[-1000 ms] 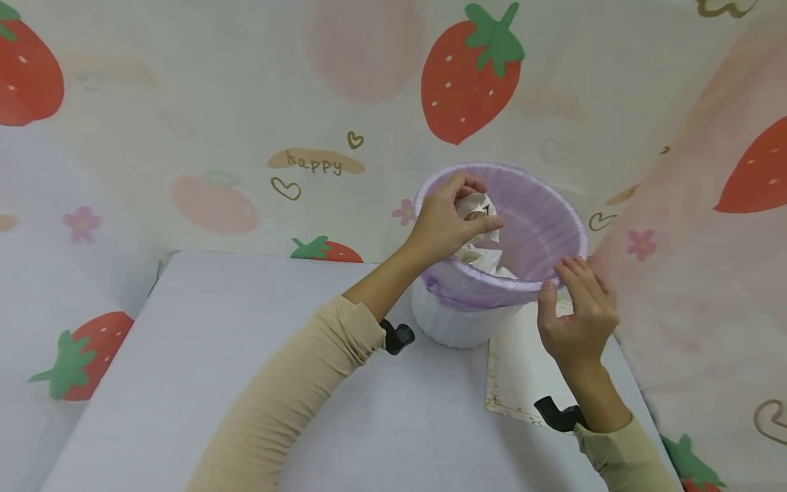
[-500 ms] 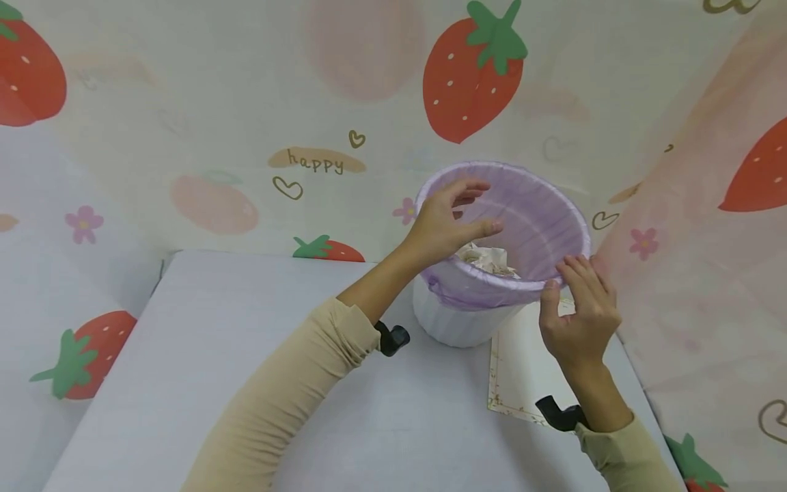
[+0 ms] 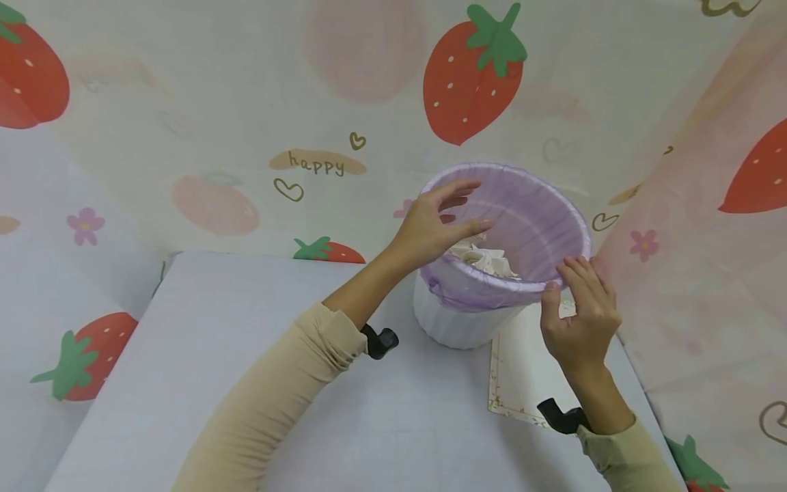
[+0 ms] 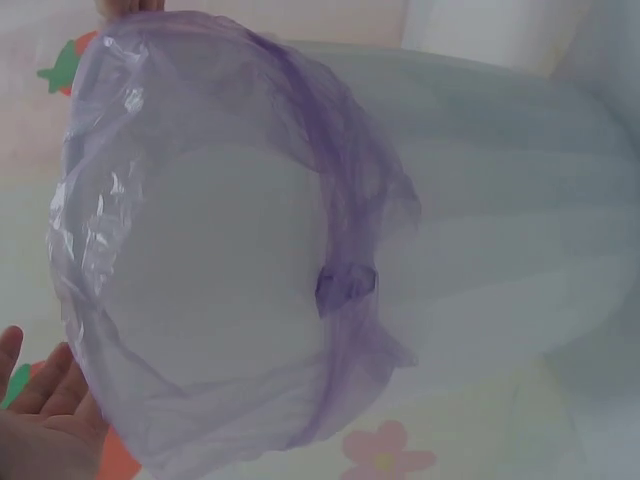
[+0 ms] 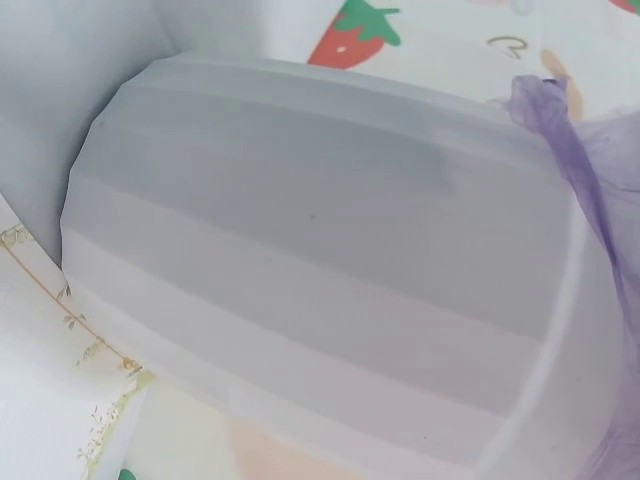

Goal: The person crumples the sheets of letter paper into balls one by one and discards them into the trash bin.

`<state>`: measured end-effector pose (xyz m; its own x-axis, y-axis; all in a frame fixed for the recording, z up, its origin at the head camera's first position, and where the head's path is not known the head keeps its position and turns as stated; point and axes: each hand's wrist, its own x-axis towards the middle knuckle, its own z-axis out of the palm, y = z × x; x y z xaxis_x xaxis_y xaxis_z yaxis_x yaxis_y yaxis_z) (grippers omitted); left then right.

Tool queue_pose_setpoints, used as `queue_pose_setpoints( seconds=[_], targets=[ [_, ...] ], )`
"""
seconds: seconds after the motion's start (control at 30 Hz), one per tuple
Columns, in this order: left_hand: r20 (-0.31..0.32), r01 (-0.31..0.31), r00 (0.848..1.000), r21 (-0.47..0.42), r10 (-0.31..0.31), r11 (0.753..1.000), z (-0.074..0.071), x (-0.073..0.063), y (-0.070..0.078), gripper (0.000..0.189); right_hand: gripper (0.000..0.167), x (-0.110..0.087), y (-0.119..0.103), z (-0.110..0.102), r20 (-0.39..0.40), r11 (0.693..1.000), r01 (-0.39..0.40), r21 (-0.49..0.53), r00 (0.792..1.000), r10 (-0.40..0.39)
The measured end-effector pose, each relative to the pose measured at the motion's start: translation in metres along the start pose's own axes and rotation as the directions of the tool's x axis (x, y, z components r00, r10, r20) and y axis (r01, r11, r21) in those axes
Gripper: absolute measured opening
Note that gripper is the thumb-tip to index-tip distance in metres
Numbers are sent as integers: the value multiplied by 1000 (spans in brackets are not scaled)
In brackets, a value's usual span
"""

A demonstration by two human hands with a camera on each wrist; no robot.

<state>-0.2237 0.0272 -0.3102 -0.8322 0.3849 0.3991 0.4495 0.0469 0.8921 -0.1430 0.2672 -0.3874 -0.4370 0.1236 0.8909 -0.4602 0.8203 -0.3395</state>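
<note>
A white trash bin (image 3: 464,324) stands on the table, its mouth covered by a purple bag (image 3: 541,219) folded over the rim. Crumpled white paper (image 3: 488,261) lies inside, partly hidden by the near rim. My left hand (image 3: 424,229) hovers over the left side of the mouth, fingers apart and holding nothing. At the right front, my right hand (image 3: 581,324) grips the bagged rim between thumb and fingers. In the left wrist view, the bag's knotted purple part (image 4: 346,288) shows on the bin's outside. The right wrist view shows the bin's ribbed white wall (image 5: 310,240).
Partly under and beside the bin lies a white sheet with a gold patterned border (image 3: 516,383). The white table (image 3: 381,424) meets a strawberry-print cloth (image 3: 233,82) at the back and sides.
A crumpled piece of white paper left my left hand and dropped into the bin. The empty left hand has since drawn slightly back to the left. My right hand keeps its place on the rim.
</note>
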Motion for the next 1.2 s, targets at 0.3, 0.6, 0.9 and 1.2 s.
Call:
queue_pose_setpoints(
  seconds=[0.3,0.6,0.9,1.2],
  targets=[
    [-13,-10,1000,-25,10,1000,-17,-10,-3,60,41,0,-1,-3,34,1000,-17,-2,999,17],
    [-63,-28,998,-25,26,999,-37,-21,-6,58,47,-4,4,-15,37,993,-28,118,999,23],
    [-138,3,990,72,7,997,-67,-40,-34,63,55,-6,44,-27,83,997,-52,54,995,48],
    [-132,176,979,159,-155,972,-99,-76,-75,69,58,-22,86,-40,273,964,-252,-89,924,267]
  ],
)
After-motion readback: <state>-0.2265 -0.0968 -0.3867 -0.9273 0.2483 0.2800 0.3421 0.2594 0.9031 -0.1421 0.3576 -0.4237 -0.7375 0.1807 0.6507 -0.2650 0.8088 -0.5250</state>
